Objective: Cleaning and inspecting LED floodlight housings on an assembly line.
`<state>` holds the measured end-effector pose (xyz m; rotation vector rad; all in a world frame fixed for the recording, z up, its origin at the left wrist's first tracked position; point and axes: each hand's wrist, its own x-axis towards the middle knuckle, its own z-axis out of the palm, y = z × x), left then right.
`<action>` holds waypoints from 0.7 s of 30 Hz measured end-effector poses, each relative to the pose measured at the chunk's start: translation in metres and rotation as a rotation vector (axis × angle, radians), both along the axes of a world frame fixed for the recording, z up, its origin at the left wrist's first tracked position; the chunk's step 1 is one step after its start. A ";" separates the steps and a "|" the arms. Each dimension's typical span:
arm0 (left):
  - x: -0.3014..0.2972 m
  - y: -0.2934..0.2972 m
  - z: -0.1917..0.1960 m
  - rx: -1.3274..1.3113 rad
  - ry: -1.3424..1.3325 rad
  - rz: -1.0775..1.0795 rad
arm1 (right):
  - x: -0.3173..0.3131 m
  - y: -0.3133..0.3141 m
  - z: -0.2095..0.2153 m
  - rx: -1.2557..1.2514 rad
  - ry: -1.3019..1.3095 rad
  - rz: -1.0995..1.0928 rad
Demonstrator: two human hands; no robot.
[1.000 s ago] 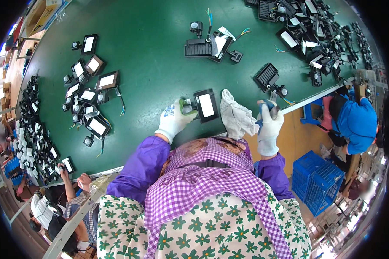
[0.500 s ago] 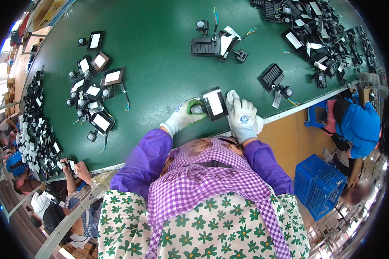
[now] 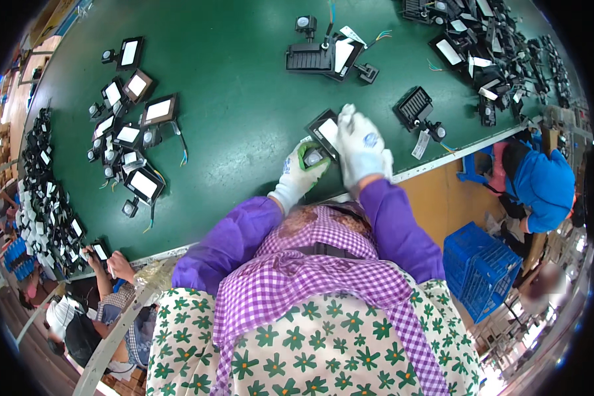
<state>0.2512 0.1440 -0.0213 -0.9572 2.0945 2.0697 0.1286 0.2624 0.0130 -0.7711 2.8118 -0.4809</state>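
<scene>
Head cam: one black floodlight in work near the green table's near edge, prob. midway; lamps at left & pile far right, can't tell which are done. L hand grasps its sensor knob, fingers curled round, forearm angled in from near left. R hand covers panel's right part, fingers pointing far; grip hidden, can't tell.

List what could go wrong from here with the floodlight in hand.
The left hand grips the floodlight around its sensor, so pressure from the right hand, which overlaps the floodlight's other side, might twist that joint.

Swinging outward, the right hand could snag the white tag beside it.
</scene>
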 end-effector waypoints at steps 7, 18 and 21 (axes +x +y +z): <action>0.001 0.005 -0.015 -0.019 0.072 -0.010 | 0.017 0.012 0.007 0.307 -0.327 -0.144; -0.012 -0.021 0.013 0.039 -0.107 -0.238 | 0.008 -0.020 0.032 0.198 -0.183 0.173; -0.012 -0.029 0.010 0.123 -0.089 -0.265 | -0.001 -0.025 0.033 0.156 -0.067 0.303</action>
